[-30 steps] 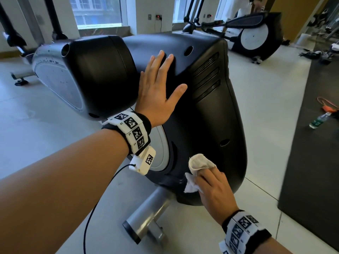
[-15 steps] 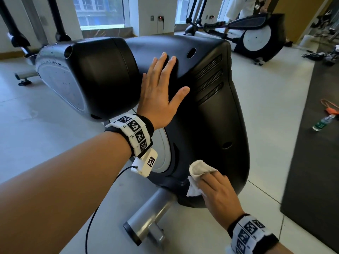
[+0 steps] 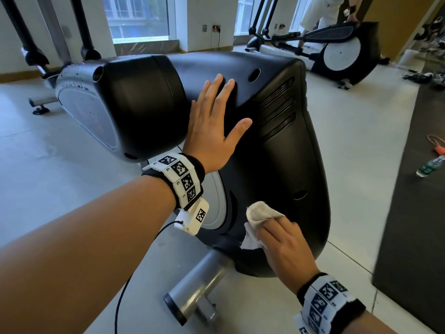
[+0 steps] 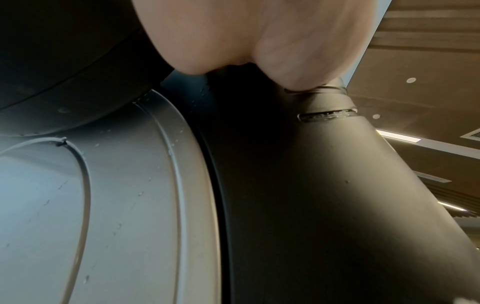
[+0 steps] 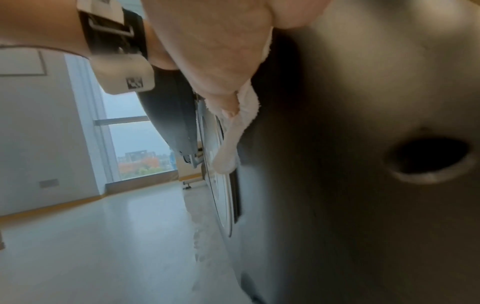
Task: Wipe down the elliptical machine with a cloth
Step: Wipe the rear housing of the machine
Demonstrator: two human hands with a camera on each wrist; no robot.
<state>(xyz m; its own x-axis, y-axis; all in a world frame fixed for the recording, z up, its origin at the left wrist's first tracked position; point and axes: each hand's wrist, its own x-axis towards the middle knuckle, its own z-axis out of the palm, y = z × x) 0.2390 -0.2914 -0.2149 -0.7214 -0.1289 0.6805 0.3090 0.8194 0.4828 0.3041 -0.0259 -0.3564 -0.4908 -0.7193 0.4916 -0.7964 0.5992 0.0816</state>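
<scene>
My left hand (image 3: 212,131) lies flat on the upper curve of the elliptical machine (image 3: 289,165), its fingers (image 3: 222,92) straight and spread on the black housing, thumb angled out toward the vent slots (image 3: 277,109). From the left wrist view I see only the heel of that palm pressed against the housing above the grey side disc (image 4: 116,205). My right hand (image 3: 286,249) is low on the same housing, below and to the left of a small round hole (image 3: 299,195) in the shell. The white cloth (image 3: 260,220) sits between that hand and the machine: my fingers (image 3: 277,229) lie over it and press it to the black surface, with a folded lump sticking out beyond the fingertips and a loose corner hanging toward the grey foot tube (image 3: 195,292) under the machine. In the right wrist view the cloth (image 5: 246,115) trails from under the palm along the shell; whether the fingers curl into it I cannot tell there.
</scene>
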